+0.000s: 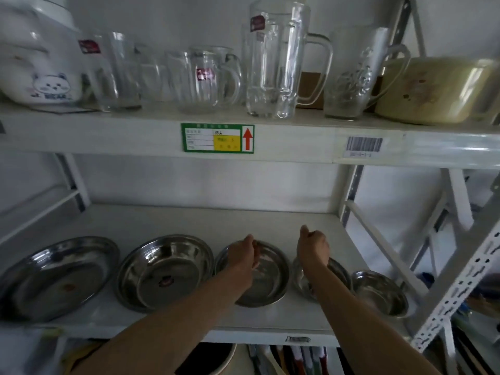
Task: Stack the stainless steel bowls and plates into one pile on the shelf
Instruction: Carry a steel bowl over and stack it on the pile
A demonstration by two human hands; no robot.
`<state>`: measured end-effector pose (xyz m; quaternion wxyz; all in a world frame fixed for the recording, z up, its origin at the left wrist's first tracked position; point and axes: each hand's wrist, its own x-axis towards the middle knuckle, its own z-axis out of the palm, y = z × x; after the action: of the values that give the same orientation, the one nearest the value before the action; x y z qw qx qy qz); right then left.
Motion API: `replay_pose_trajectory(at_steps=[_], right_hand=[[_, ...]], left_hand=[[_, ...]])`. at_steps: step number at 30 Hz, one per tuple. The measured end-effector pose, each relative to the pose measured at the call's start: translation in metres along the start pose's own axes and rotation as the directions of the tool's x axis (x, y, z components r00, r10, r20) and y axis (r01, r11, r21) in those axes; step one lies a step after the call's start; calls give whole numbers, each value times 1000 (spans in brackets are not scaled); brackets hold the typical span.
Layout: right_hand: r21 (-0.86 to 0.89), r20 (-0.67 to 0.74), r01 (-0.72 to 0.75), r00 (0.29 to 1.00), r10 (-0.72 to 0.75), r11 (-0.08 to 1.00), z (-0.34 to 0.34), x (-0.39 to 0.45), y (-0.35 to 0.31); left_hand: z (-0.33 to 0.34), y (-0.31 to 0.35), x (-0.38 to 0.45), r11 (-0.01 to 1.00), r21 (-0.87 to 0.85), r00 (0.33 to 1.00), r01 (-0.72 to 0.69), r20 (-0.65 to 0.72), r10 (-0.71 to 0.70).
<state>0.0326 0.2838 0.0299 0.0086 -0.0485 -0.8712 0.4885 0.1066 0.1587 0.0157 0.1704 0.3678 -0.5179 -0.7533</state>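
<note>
White shelf [167, 220] holds five steel dishes in a row, all facing up. Left hand [242, 251] grips the middle plate's [270, 282] rim; right hand [312, 249], loosely curled, hovers over a bowl [339, 273]. Label writing is unreadable.

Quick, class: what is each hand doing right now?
Left hand: curled over the middle steel dish; grip cannot be told.
Right hand: loosely fisted above a small bowl, holding nothing visible.

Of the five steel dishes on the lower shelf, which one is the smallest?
The bowl at the far right, beside the shelf's upright post. It is clearly narrower than the four others, and neither hand is over it.
</note>
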Motion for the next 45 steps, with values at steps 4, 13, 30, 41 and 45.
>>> replay_pose_trajectory(at_steps=[4,13,30,41,45], right_hand=[[-14,94,72,993,-70,997,40,-11,-26],[-11,298,158,943,-148,987,134,-55,-80],[-263,574,440,787,-227,859,232,-50,-77],[-391,603,544,761,-240,743,240,-46,-62],[-338,577,471,788,-216,815,245,-40,-58]], left_hand=[[-46,14,10,999,-45,996,-12,-85,8],[-162,36,27,977,-128,935,-172,-333,122],[-271,-9,13,987,-65,812,-145,-578,81],[-271,-39,38,1000,-29,835,-9,-550,-8],[-271,-35,35,999,-39,798,-33,-602,2]])
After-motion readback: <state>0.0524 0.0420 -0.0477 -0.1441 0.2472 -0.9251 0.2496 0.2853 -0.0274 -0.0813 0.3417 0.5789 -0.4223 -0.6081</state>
